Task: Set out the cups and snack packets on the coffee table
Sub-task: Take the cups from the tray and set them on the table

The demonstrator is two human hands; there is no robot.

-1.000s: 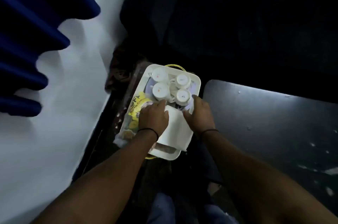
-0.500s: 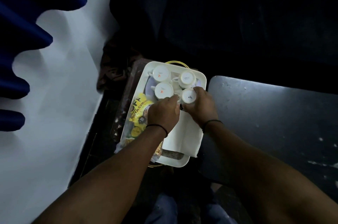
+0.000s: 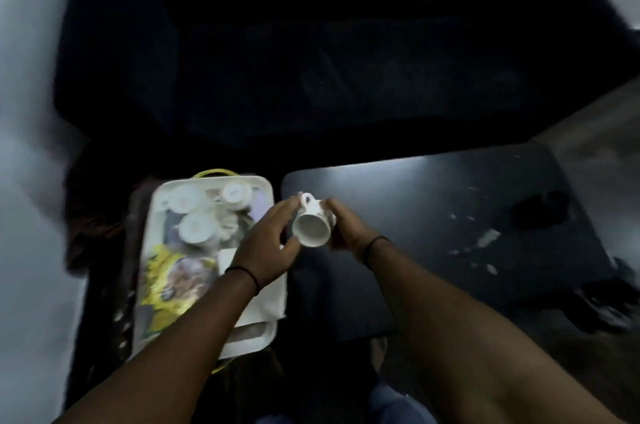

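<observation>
The task had barely begun: the dark coffee table, at three o'clock from the white tray, carried no cup or packet that could be seen, only pale specks and a dark shape near its far right edge. One white cup was off the tray, held in the air over the gap at the table's nine o'clock edge, tipped so its open mouth faced the camera. The left hand pinched it between thumb and fingers from the nine o'clock side; the right hand gripped it from three o'clock, fingers curled around its body. The tray held three more cups upside down at its twelve o'clock end, a yellow snack packet toward seven o'clock, and a white folded napkin at five o'clock. Those cups and the packet remained to be set out; motion blur hid whether more packets lay underneath.
</observation>
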